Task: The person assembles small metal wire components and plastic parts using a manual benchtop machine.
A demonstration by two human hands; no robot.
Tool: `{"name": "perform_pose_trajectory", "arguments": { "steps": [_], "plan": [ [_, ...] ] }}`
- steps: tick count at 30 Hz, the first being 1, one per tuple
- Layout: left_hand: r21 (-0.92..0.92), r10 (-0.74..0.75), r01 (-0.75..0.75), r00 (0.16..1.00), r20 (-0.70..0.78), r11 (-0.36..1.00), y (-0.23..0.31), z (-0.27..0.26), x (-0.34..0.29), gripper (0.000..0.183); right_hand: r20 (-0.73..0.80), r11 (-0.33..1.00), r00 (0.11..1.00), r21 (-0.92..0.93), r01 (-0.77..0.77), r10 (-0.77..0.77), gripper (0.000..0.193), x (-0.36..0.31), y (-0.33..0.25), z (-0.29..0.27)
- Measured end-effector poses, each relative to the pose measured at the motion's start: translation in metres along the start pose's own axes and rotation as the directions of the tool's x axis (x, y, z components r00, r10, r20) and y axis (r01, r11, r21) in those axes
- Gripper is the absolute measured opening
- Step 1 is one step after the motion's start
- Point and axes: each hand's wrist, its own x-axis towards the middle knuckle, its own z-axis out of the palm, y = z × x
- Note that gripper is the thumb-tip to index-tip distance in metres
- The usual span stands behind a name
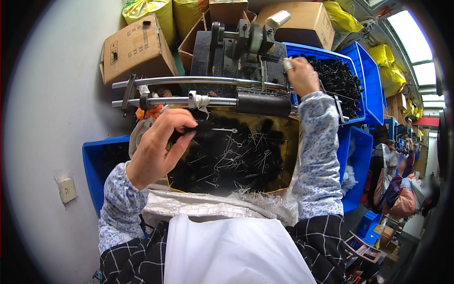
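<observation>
My left hand (158, 144) pinches a small black wire brush (204, 128) between thumb and fingertips. Its looped metal stem points right, over a yellow tub (294, 146) full of similar black brushes (246, 151). My right hand (303, 77) is closed beside the dark machine (236, 59), at the near left edge of a blue crate (355, 90) heaped with more black brushes; whatever it grips is hidden. White wrapping covers one of its fingertips. Between my hands run two metal rods (208, 81) and a black cylinder (263, 102) above the tub's far edge.
Cardboard boxes (137, 49) and yellow sacks (151, 16) stand behind the machine. Blue bins flank me at left (94, 165) and right (352, 199). A white woven sack (203, 206) lies between the tub and my lap. Another person (399, 194) sits farther right.
</observation>
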Motion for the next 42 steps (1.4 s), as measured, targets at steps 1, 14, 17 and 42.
{"name": "perform_pose_trajectory", "arguments": {
  "steps": [1,14,17,42],
  "plan": [
    [-0.002,-0.007,0.007,1.0,-0.001,1.0,0.0,0.002,0.003,0.023,-0.056,0.999,0.998,-0.045,0.011,-0.014,0.026,0.005,0.008,-0.003],
    [-0.262,-0.077,0.032,0.983,-0.165,0.965,-0.004,0.048,0.021,0.02,0.006,0.832,0.88,0.329,0.446,-0.474,0.023,-0.083,-0.068,-0.062],
    [-0.287,-0.102,0.035,0.969,-0.223,0.957,-0.002,0.056,0.022,0.02,-0.148,0.744,0.849,0.421,0.518,-0.507,0.028,-0.114,-0.112,-0.052],
    [0.208,-0.012,-0.023,0.986,0.163,0.978,-0.008,0.027,-0.011,0.044,-0.133,0.975,0.966,-0.057,0.216,-0.221,0.025,0.006,-0.021,0.025]
  ]
}}
